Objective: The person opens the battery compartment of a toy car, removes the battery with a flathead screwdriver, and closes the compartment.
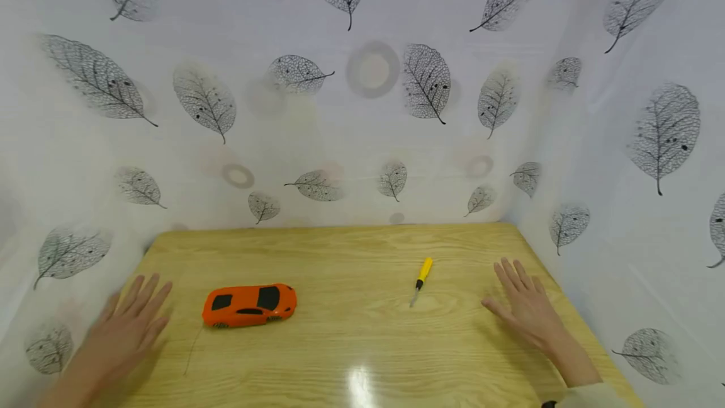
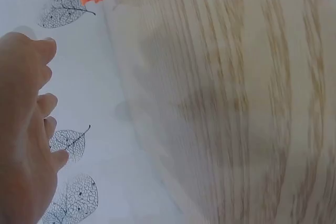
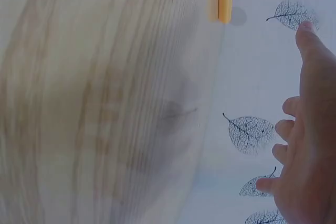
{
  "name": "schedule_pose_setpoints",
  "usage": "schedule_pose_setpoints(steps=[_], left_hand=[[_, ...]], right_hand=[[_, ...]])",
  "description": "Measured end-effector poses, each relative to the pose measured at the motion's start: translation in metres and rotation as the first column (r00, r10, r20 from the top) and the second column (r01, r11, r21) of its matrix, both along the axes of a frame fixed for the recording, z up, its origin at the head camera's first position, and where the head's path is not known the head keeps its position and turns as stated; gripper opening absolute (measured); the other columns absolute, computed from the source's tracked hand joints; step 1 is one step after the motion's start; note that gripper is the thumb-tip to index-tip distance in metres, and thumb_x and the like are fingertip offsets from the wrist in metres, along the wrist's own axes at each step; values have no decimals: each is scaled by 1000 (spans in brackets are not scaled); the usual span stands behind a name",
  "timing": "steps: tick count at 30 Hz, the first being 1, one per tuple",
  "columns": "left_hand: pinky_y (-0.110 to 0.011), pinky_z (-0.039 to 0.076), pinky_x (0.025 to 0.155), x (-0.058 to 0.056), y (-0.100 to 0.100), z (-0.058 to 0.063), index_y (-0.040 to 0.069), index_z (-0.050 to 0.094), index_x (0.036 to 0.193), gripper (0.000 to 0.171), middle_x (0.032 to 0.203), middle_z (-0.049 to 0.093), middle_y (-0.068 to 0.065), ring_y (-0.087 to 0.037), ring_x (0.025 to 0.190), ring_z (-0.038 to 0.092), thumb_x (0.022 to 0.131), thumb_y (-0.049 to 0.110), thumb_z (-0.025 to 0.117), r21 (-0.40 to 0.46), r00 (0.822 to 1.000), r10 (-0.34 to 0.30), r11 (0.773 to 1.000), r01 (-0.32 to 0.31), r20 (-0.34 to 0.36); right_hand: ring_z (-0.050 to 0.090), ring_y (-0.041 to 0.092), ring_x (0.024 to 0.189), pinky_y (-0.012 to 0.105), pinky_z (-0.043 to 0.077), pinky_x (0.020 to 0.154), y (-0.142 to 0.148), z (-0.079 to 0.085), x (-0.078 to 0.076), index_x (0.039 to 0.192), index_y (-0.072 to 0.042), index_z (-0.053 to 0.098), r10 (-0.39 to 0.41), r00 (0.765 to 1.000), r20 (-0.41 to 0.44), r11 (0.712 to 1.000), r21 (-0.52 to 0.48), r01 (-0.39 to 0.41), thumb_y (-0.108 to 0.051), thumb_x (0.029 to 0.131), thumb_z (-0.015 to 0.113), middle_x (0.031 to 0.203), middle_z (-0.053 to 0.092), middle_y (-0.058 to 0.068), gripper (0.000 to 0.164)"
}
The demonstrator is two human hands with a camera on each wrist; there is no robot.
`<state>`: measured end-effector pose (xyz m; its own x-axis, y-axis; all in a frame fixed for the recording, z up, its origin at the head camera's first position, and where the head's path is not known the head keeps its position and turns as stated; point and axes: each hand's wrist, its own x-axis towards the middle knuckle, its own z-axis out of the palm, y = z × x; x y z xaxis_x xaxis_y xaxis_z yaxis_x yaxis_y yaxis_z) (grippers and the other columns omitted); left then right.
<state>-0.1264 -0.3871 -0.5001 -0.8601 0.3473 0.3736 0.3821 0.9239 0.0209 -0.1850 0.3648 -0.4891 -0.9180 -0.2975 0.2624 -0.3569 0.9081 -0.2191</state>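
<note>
One left hand (image 1: 126, 325), one right hand (image 1: 528, 310), wide apart, both holding nothing
An orange toy car (image 1: 247, 305) is sitting lower left, a screwdriver (image 1: 420, 281) lying centre-right, likely for easy reach.

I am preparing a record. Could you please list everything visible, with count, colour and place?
toy car: one, orange with black windows, left half of the table
thin strand: one, dark, on the table, near side of the toy car
screwdriver-like tool: one, yellow and black handle, right of the table's middle
table: one, yellowish wood grain, under toy car and tool
leaf-printed sheet: number unclear, whitish, behind and beside the table
sleeve: one, pale, right forearm
dark item: one, blackish, right cuff, unidentifiable
left hand: one, bare, table's left side
right hand: one, bare, table's right side
</note>
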Motion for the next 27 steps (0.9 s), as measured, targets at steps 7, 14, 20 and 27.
schedule_pose_setpoints(steps=[7, 14, 20, 27], left_hand=[[-37, -15, 124, -3, 12, -2, 13, 13, 167, 73, 172, 0, -5, -17, 156, -11, 108, 25, 54, 79, 999, -28, 997, 26, 18], [-43, -12, 125, -7, 21, 2, 11, 18, 166, 75, 171, 11, -15, -31, 158, 1, 106, 23, 61, 117, 999, -20, 993, 15, 41], [-69, 19, 119, -10, 27, 6, 5, 29, 163, 74, 165, 26, -24, -53, 145, 28, 102, 20, 67, 200, 998, -43, 979, 31, 53], [-71, 33, 108, -7, 36, 8, -1, 34, 159, 69, 156, 38, -30, -56, 131, 43, 102, 18, 67, 314, 994, -37, 949, 2, 104]], right_hand=[[12, 44, 154, 71, 15, 119, -21, -1, -2, 163, -2, 22, 35, 999, -6, 999, -39, -36, -45, 102, 62, 168, 18, 23, 86], [17, 45, 153, 73, 23, 115, -50, 3, -2, 164, -3, 24, 71, 997, 1, 996, -61, -71, -47, 100, 64, 168, 21, 21, 87], [19, 45, 153, 71, 25, 115, -82, 2, -4, 162, 0, 24, 154, 988, -2, 984, -86, -153, -46, 101, 65, 168, 22, 21, 87], [18, 42, 154, 69, 25, 118, -121, 5, -6, 163, 0, 22, 212, 977, 16, 969, -135, -208, -49, 101, 63, 169, 21, 18, 88]])
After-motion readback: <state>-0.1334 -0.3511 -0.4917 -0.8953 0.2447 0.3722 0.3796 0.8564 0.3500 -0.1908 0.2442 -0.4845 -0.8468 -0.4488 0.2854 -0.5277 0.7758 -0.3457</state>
